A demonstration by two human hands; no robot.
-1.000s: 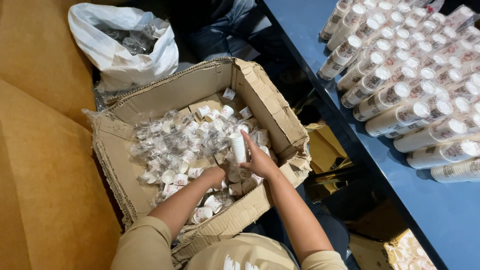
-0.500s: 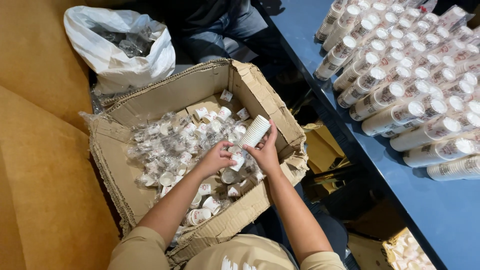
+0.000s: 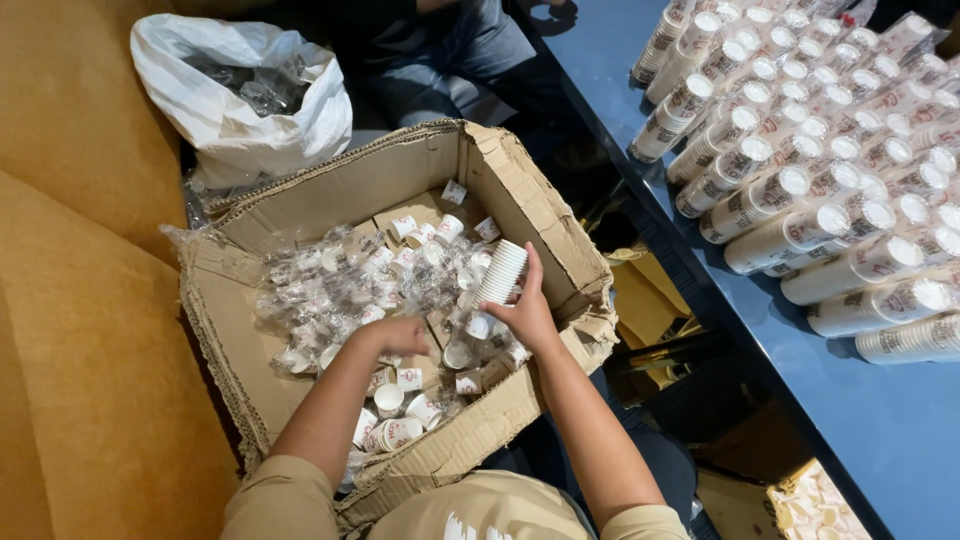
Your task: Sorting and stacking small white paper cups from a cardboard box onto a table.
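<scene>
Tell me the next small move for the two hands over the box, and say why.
Probably lift the stack of white cups clear of the cardboard box. The right hand already grips it at its lower end, tilted above the loose cups, while the left hand rests among the wrapped ones.

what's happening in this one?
A person leans over an open cardboard box full of small paper cups, many in clear plastic wrap. The right hand holds a stack of white cups; the left hand is down among the loose ones. Long stacks of cups lie on the blue table.
</scene>
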